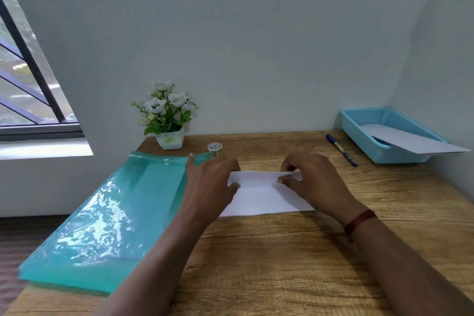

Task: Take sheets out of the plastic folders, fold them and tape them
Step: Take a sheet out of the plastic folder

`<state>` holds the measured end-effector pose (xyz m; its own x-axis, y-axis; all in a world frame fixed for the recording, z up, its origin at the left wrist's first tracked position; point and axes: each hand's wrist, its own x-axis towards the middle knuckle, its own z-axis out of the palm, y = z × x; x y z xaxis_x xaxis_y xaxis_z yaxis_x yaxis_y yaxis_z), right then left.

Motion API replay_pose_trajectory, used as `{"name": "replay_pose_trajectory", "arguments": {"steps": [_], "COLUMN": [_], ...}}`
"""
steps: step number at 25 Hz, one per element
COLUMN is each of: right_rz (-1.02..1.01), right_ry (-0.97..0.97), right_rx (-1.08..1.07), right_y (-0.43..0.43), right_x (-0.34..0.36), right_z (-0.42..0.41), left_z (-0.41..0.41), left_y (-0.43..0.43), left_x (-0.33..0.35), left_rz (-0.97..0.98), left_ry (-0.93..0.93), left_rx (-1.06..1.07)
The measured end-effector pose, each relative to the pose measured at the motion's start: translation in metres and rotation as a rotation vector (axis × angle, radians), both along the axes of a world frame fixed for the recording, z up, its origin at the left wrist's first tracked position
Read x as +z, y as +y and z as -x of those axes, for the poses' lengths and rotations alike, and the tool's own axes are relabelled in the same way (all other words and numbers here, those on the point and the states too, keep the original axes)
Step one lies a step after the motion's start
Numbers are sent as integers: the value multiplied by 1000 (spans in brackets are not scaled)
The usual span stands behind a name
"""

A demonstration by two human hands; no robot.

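While resting on brown wooden table, just right of teal translucent plastic folder stack: white paper sheet, long axis left-right, far edge folded over toward near side. Gripped at left end by left hand, pinched along fold at right end by right hand. Probably mid-crease, 1 fold in. Small tape roll beyond far-left corner, just past left hand, farther from right; likely easier to fetch with left.

left: folders | back: tape roll, plant | right: pen, basket | front: open tabletop
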<state>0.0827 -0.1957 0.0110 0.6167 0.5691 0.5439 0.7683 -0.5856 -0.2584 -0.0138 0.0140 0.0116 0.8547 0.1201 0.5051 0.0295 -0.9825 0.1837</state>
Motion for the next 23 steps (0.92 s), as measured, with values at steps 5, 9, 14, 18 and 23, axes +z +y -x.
{"name": "replay_pose_trajectory", "arguments": {"steps": [5, 9, 14, 18, 23], "right_rz": [187, 476, 689, 706, 682], "right_ry": [61, 153, 360, 380, 380], "right_rx": [-5, 4, 38, 41, 39], "right_y": [-4, 1, 10, 22, 26], "right_x": [2, 1, -11, -24, -28], "right_z": [-1, 7, 15, 22, 22], "left_z": [-1, -1, 1, -3, -7], "left_y": [0, -5, -8, -17, -20], "left_x": [3, -5, -16, -23, -25], "left_rz": [-126, -96, -115, -127, -105], "left_ry": [265, 417, 703, 677, 644], "left_rx": [-112, -179, -214, -262, -247]}}
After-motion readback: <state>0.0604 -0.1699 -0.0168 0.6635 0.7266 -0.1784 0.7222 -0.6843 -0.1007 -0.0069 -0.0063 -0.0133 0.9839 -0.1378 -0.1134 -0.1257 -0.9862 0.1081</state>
